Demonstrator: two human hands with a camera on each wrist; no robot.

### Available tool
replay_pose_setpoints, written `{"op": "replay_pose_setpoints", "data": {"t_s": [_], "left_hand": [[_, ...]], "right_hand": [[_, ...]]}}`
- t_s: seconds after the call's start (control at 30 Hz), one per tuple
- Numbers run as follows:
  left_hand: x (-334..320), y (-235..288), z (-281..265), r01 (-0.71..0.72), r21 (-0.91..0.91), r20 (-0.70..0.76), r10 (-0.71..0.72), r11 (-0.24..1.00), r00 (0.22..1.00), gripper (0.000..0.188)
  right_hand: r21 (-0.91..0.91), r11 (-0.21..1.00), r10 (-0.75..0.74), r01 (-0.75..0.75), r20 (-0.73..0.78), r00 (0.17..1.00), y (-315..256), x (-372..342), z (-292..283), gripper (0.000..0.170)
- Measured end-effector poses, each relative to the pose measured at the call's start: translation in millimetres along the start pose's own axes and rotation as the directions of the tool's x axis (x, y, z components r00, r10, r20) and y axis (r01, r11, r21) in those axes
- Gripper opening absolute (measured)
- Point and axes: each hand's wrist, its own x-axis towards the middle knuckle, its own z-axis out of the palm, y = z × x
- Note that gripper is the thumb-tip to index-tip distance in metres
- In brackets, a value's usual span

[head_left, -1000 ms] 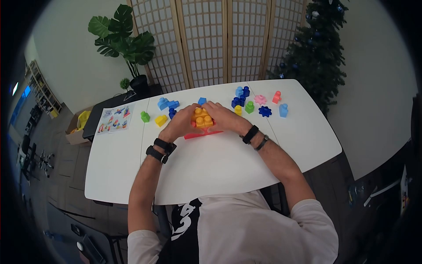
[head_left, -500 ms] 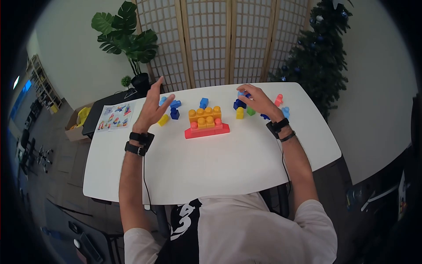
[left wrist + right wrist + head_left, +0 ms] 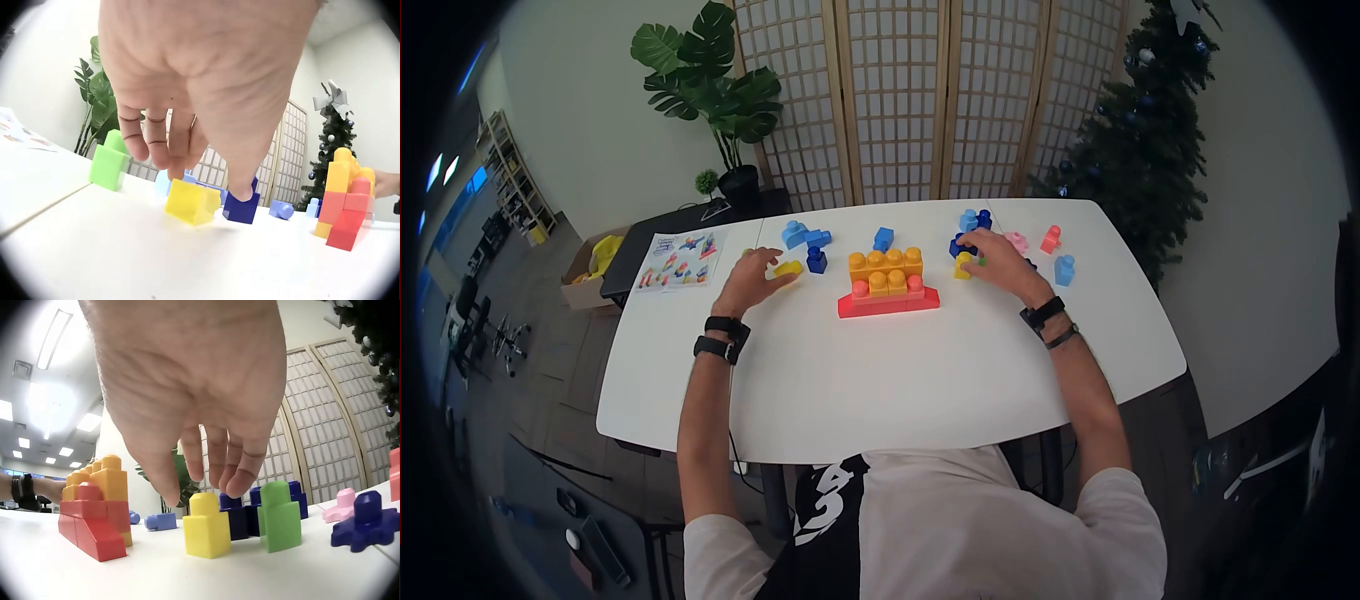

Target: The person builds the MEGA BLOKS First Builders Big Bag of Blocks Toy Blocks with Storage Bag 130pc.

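My left hand (image 3: pixel 748 283) hovers over a yellow block (image 3: pixel 190 202) lying on its side, fingers loosely bent and thumb apart. A dark blue block (image 3: pixel 240 211) stands by that thumb, and a light green block (image 3: pixel 107 167) lies farther left. My right hand (image 3: pixel 1008 268) reaches down over an upright yellow block (image 3: pixel 207 532), its thumb and fingertips spread just above it. A green block (image 3: pixel 279 522) stands beside that yellow one. Between the hands sits a built piece, with orange blocks (image 3: pixel 887 262) stacked on a red base (image 3: pixel 888 303).
Light blue blocks (image 3: pixel 796 234) and another blue block (image 3: pixel 883 239) lie toward the back. At the right are a dark blue gear-shaped block (image 3: pixel 367 525), a pink one (image 3: pixel 340 506) and a red figure-like block (image 3: pixel 1051 238). A printed picture sheet (image 3: pixel 678 262) lies at the left on the white table (image 3: pixel 880 390).
Both hands have let go of the orange and red build and parted. The left hand has come down over one yellow block, the right over the other; the build stays on the table.
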Motion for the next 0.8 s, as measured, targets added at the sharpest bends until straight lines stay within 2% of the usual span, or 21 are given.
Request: {"op": "replay_pose_setpoints", "data": {"t_s": [0.07,0.13,0.17,0.23,0.27,0.33,0.4,0.43,0.47,0.53,0.57,0.63,0.67,0.7,0.73,0.77,0.8], "left_hand": [[1.8,-7.0,10.4,-0.031,0.011,-0.006,0.031,0.999,0.999,0.038],[7.7,-10.9,12.3,0.035,0.015,0.177,-0.037,0.999,0.983,0.038],[9.0,-10.1,10.4,0.034,0.016,0.178,-0.036,0.999,0.983,0.038],[7.8,-6.6,3.6,0.101,0.003,0.298,-0.098,0.995,0.949,0.034],[7.2,2.6,-5.8,0.103,0.003,0.302,-0.099,0.995,0.948,0.034],[3.2,18.9,-25.0,0.189,0.045,0.476,-0.187,0.981,0.86,0.036],[-1.2,23.2,-35.3,0.178,0.045,0.529,-0.174,0.983,0.831,0.037],[-1.5,26.3,-40.2,0.162,0.042,0.578,-0.156,0.986,0.801,0.037],[0.9,33.1,-46.8,0.158,0.042,0.579,-0.153,0.987,0.801,0.037],[9.3,47.1,-57.1,0.189,-0.075,0.468,-0.133,0.979,0.874,0.037],[13.3,52.6,-59.4,0.185,-0.075,0.467,-0.129,0.98,0.875,0.037],[20.8,63.3,-59.6,0.183,-0.487,0.205,-0.092,0.854,0.974,0.04],[26.2,69.7,-57.3,0.182,-0.488,0.203,-0.092,0.854,0.975,0.04],[32.1,76.8,-54.1,0.132,-0.592,0.163,-0.042,0.795,0.986,0.04],[36.7,83.9,-50.9,0.078,-0.686,0.116,0.002,0.723,0.993,0.041],[40.2,88.5,-44.4,0.075,-0.687,0.125,0.015,0.723,0.992,0.04],[42.1,93.2,-37.7,0.075,-0.687,0.124,0.015,0.723,0.992,0.04]], "right_hand": [[-0.019,0.998,-0.054,0.054,-0.003,0.999,-1.0,-1.5,7.1,0.037],[-0.061,0.998,-0.03,0.036,0.087,0.996,0.7,-3.3,12.3,0.038],[-0.113,0.993,-0.011,0.025,0.128,0.992,3.0,-2.9,14.1,0.037],[-0.092,0.995,-0.009,0.021,0.128,0.992,7.5,-6.2,16.0,0.037],[-0.072,0.997,-0.009,0.019,0.128,0.992,9.5,-8.2,17.9,0.037],[-0.052,0.998,-0.018,0.023,0.112,0.994,13.2,-12.2,18.8,0.037],[-0.033,0.999,-0.025,0.028,0.089,0.996,15.7,-12.9,19.6,0.038],[0.009,0.999,0.033,-0.035,0.142,0.989,10.8,-12.9,15.5,0.038],[0.047,0.994,0.089,-0.1,0.194,0.977,9.3,-13.0,12.6,0.038],[0.033,0.996,0.071,-0.079,0.201,0.977,10.7,-13.2,9.6,0.038],[0.02,0.998,0.049,-0.055,0.214,0.976,11.1,-12.6,7.9,0.039],[0.084,0.994,0.048,-0.065,0.187,0.981,9.7,-7.7,3.3,0.038],[0.149,0.986,0.048,-0.073,0.164,0.985,7.7,-4.3,0.1,0.038],[0.148,0.986,0.047,-0.072,0.163,0.985,5.2,-0.8,-2.6,0.038],[0.21,0.977,0.018,-0.038,0.1,0.995,-1.6,3.2,-6.0,0.037],[0.271,0.963,-0.009,-0.001,0.035,0.999,-9.8,6.9,-9.3,0.036],[0.27,0.963,-0.009,-0.001,0.035,0.999,-18.0,10.1,-12.2,0.036]]}}
